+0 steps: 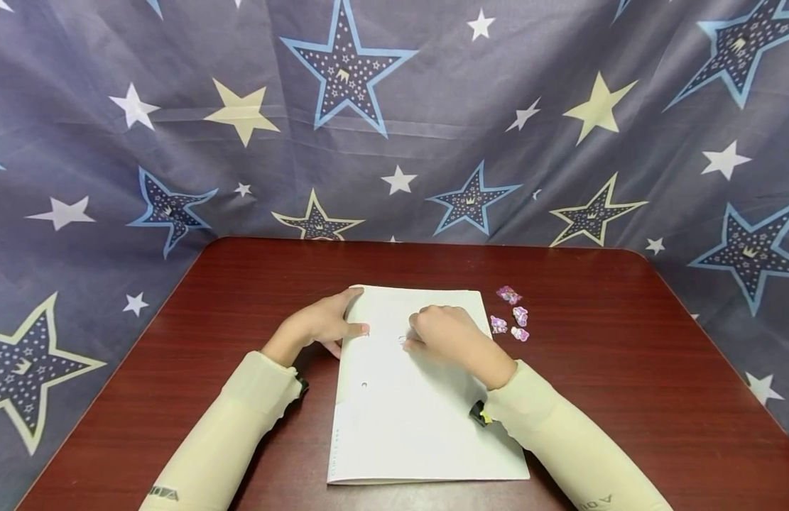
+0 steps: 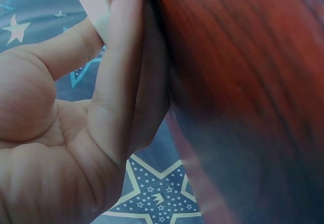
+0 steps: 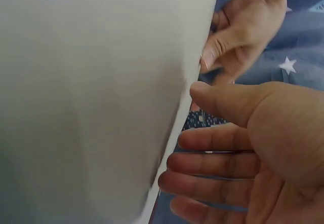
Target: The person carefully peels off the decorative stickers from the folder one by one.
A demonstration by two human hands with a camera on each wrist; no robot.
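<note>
A white booklet [image 1: 432, 433] lies on the table, with faint lettering along its lower left edge and a small round mark on its left side. My left hand [image 1: 320, 321] grips the booklet's left edge, thumb on the top face. In the left wrist view, the fingers [image 2: 119, 77] lie along the white edge. My right hand [image 1: 448, 337] rests on the upper middle of the page, by a small faint outline [image 1: 403, 340]. The right wrist view shows its thumb [image 3: 228, 100] apart from the fairly straight fingers [image 3: 212, 165], their tips at the white surface. Nothing shows between them.
Several small purple and pink sticker-like pieces, among them a darker one [image 1: 509, 294] and a paler one [image 1: 520, 333], lie right of the booklet. The dark red wooden table [image 1: 611, 369] reaches back to a grey-blue star-patterned cloth [image 1: 432, 142].
</note>
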